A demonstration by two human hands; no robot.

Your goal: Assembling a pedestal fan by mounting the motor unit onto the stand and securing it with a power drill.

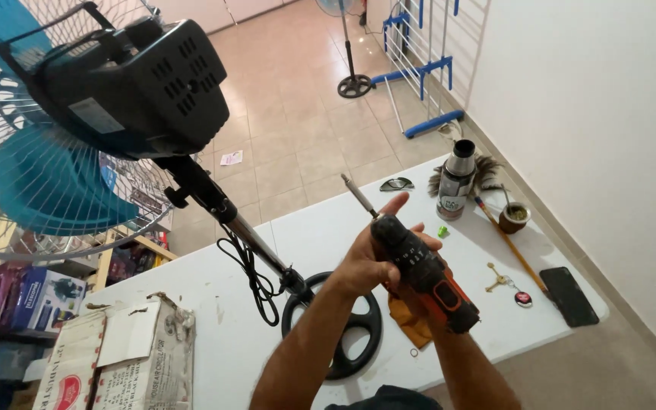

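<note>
Orange and black cordless drill (423, 275) is up in both hands over the middle of the white table (320, 235), with its long screwdriver bit (358, 195) pointing up and away toward the far edge. Left hand (366, 258) is wrapped over the front of the drill near the chuck, fingers closed on it, thumb sticking up. Right hand (411, 300) is mostly hidden behind the drill body; it seems to be on the grip, but I honestly can't tell how tight it's closed.

Just left of the hands, a pedestal fan (115, 99) stands on the table, its round black base (339, 323) near the near edge, black motor housing and teal blades high up at the left. Its black cord (252, 277) hangs in loops beside the pole. An orange cloth (411, 323) lies under the drill.

Toward the right edge: a steel thermos (455, 181), a small mate cup (514, 216), a feather duster (495, 220), keys (504, 282) and a black phone (569, 296). A cardboard box (115, 357) sits at the near left corner.
</note>
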